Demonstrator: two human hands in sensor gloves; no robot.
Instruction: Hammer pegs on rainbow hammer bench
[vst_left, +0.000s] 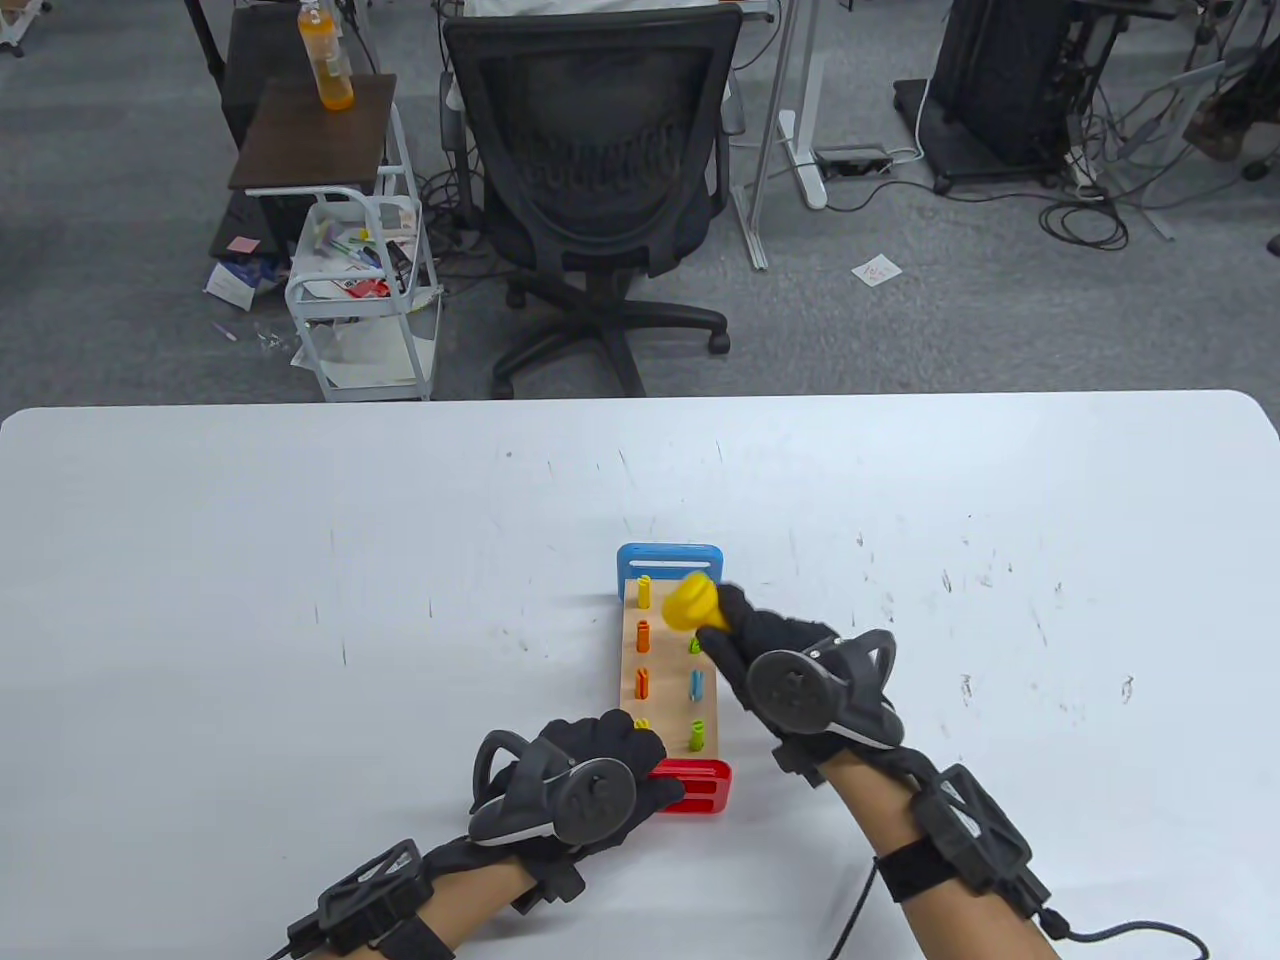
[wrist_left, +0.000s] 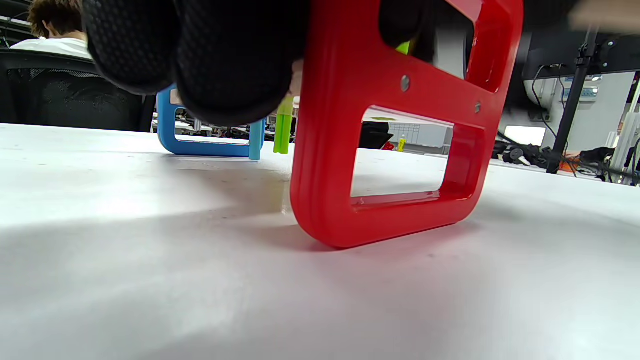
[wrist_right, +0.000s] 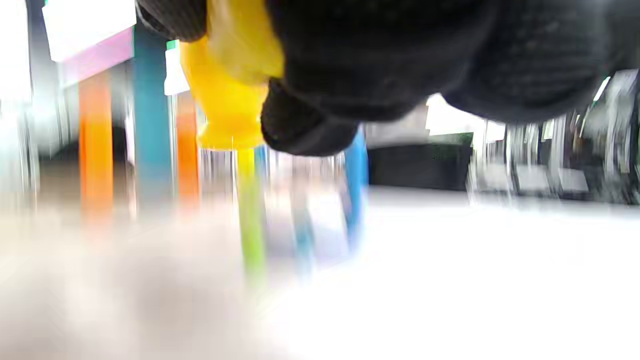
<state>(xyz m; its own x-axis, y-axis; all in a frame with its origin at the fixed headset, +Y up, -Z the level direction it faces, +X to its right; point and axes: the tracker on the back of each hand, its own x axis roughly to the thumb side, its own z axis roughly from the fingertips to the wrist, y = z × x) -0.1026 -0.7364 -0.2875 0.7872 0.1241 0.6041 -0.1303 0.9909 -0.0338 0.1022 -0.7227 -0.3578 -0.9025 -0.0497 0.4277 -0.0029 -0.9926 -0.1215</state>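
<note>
The hammer bench (vst_left: 668, 660) is a wooden board with a blue end (vst_left: 670, 560) far from me and a red end (vst_left: 695, 785) near me. Coloured pegs stand in it in two rows, among them an orange peg (vst_left: 643, 634) and a green peg (vst_left: 697, 735). My left hand (vst_left: 590, 780) rests on the near left corner and holds the red end, which fills the left wrist view (wrist_left: 395, 125). My right hand (vst_left: 770, 650) grips a yellow hammer (vst_left: 692, 603) with its head over the far right pegs. The right wrist view is motion-blurred, with the yellow head (wrist_right: 227, 100) under my fingers.
The white table (vst_left: 300, 560) spreads wide to the left, right and far side of the bench. A black office chair (vst_left: 600, 170) and a small cart (vst_left: 365, 290) stand on the floor beyond the far edge.
</note>
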